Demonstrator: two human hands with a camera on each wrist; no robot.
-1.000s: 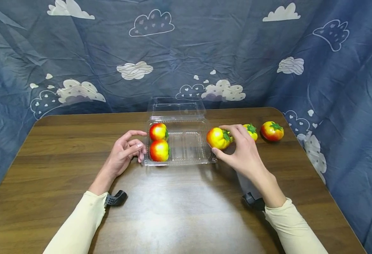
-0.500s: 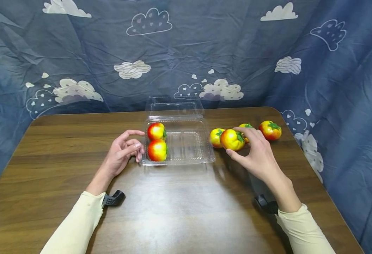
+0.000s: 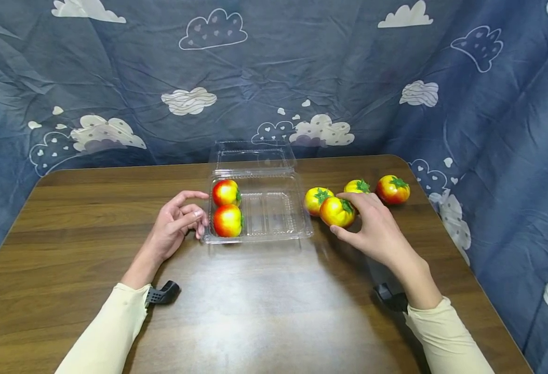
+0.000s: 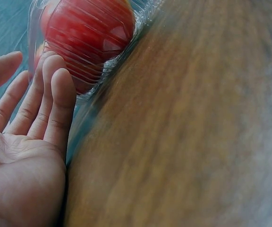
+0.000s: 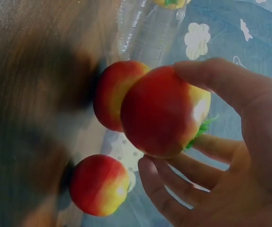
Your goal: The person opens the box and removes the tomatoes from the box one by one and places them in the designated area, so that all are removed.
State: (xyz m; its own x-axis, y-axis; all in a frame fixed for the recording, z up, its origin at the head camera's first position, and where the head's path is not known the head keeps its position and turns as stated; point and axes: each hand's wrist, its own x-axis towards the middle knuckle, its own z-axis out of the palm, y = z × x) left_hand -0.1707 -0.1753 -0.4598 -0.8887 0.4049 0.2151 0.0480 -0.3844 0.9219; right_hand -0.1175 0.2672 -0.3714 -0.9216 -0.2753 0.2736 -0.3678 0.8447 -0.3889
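My right hand [image 3: 372,223] pinches a red-and-yellow fruit with a green leafy calyx [image 3: 337,212] between thumb and fingers, just right of the clear plastic clamshell box [image 3: 274,239]. In the right wrist view the held fruit [image 5: 157,113] overlaps another fruit [image 5: 110,94] behind it. Two similar fruits, a rear one [image 3: 225,192] and a front one [image 3: 227,221], sit along the box's left side. Beside that wall rests my left hand [image 3: 175,226], fingers loosely bent and holding nothing. In the left wrist view its fingertips [image 4: 63,82] lie against or very near the box wall.
Three more such fruits stand on the wooden table [image 3: 255,311]: one beside the held fruit [image 3: 318,200], one behind the right hand [image 3: 356,186], one farther right [image 3: 392,189]. The box's lid [image 3: 255,156] is raised at the back, before a blue cloud-patterned curtain [image 3: 255,62].
My right hand has carried the fruit rightward from the box's right edge, then slightly nearer to me. A fruit formerly hidden behind it shows now. My left hand stays by the box.
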